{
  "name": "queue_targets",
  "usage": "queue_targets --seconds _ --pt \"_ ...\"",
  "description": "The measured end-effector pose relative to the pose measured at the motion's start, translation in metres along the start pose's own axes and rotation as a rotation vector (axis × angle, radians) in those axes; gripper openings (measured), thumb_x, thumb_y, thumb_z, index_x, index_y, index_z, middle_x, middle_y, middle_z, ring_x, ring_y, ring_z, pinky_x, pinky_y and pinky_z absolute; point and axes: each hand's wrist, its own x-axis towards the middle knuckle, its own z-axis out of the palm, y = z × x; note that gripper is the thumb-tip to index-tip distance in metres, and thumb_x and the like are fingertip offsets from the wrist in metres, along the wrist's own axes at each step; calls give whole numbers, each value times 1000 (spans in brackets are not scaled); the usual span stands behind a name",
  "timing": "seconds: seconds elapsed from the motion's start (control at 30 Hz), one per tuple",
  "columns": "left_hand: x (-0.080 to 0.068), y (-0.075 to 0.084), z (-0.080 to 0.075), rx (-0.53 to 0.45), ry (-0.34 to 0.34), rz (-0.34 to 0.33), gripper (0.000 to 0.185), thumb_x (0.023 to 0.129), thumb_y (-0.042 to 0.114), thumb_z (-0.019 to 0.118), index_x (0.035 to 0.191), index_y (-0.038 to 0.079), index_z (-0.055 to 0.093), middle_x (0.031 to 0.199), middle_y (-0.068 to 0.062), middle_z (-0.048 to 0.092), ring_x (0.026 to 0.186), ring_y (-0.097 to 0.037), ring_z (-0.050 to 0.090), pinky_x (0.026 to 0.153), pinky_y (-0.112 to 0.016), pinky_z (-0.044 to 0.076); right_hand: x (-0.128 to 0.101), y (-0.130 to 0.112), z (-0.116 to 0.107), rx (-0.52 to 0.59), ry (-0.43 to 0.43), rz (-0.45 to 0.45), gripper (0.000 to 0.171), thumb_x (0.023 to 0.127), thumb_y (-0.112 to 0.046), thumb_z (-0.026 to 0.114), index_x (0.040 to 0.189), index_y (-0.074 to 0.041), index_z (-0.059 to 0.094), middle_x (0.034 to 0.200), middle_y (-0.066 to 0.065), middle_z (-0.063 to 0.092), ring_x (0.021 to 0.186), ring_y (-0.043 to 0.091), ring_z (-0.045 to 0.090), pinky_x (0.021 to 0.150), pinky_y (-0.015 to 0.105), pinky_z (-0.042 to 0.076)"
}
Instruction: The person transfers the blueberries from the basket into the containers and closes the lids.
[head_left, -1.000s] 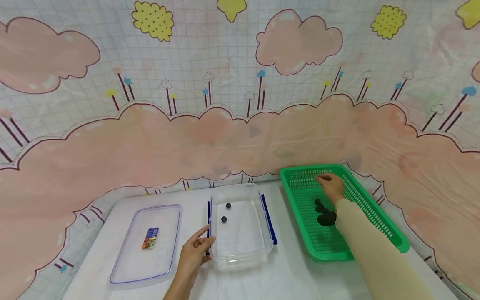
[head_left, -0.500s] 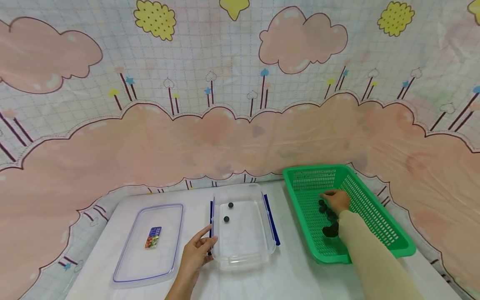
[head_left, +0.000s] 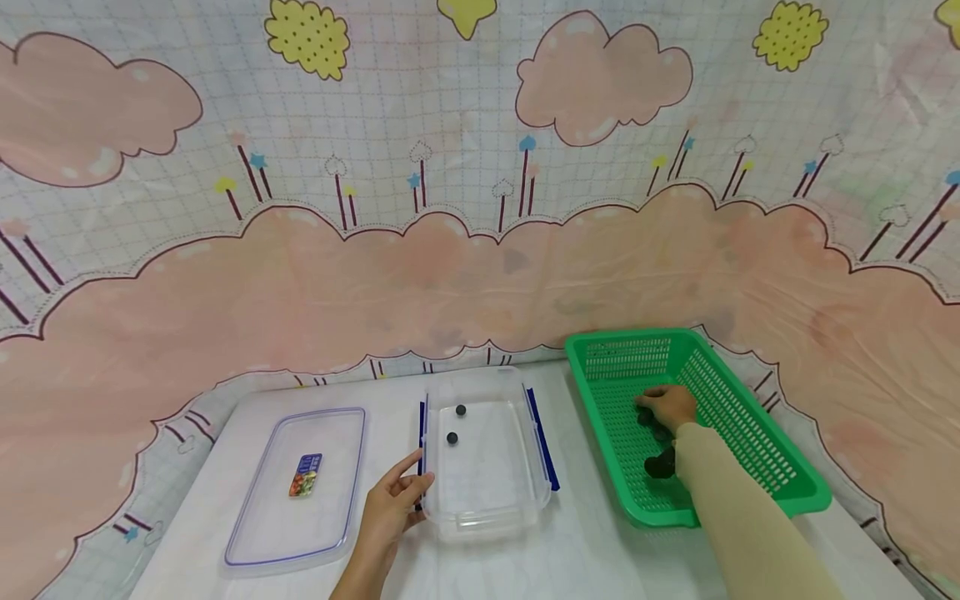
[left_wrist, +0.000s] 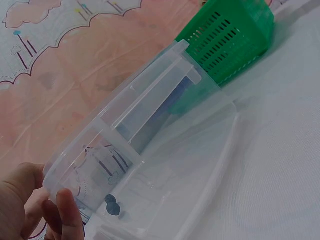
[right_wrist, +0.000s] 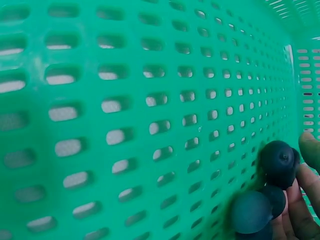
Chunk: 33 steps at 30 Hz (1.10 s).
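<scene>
A clear plastic container [head_left: 487,500] stands on the table with two dark berries [head_left: 452,437] in its far part. My left hand [head_left: 415,493] holds its near left corner, thumb and fingers pinching the rim [left_wrist: 55,187]. To the right is a green slotted basket [head_left: 750,437] with several dark berries [head_left: 658,465] on its floor. My right hand [head_left: 651,410] is down among them. In the right wrist view its fingertips [right_wrist: 306,192] close on a dark berry [right_wrist: 276,160], with another berry [right_wrist: 250,211] just below.
The container's lid [head_left: 262,517], bearing a small sticker [head_left: 303,475], lies flat to the left. White table surface [head_left: 577,558] runs between container and basket. A cloud-patterned cloth [head_left: 480,250] hangs close behind. The basket wall [left_wrist: 225,40] stands beside the container.
My right hand has drawn back from the basket's far end and come down onto the dark berries. The left hand has stayed on the container.
</scene>
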Motion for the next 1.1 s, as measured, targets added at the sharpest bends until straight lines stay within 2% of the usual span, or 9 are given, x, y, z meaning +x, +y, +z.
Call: queue_targets --seconds 0.1,0.23,0.37,0.5,0.63,1.1 --pt "0 0 0 1 5 1 53 90 15 72 140 10 55 86 3 60 74 -11 53 55 -23 53 1 1 0 16 -8 2 40 94 -20 64 120 11 63 120 33 59 96 42 58 76 48 53" --pt "0 0 0 5 6 2 54 89 16 73 140 10 55 85 3 60 73 -11 53 55 -22 53 5 7 1 35 -7 -17 38 91 -20 69 115 8 67 118 32 60 101 45 57 80 51 53" --pt "0 1 -1 4 6 -1 55 89 17 74 140 10 55 85 3 59 73 -11 52 55 -22 53 7 10 2 6 12 -57 35 87 -25 75 107 4 72 112 29 64 100 44 57 81 52 53" --pt "-1 1 0 3 6 -7 54 89 16 73 140 10 55 85 4 60 72 -11 52 55 -22 53 4 5 1 11 0 -27 34 89 -18 70 112 8 69 118 31 61 107 48 55 88 56 50" --pt "-1 2 0 2 6 -7 54 90 15 73 140 10 55 85 4 60 72 -10 52 55 -22 53 0 1 1 -8 3 -22 33 92 -13 67 114 10 67 121 33 59 108 48 54 88 56 50" --pt "0 1 0 -5 -2 -1 54 90 14 72 140 9 54 83 4 58 70 -8 50 55 -22 53 1 -2 -3 -19 -4 -15 34 94 -16 62 116 9 66 122 32 59 106 47 56 87 56 50"
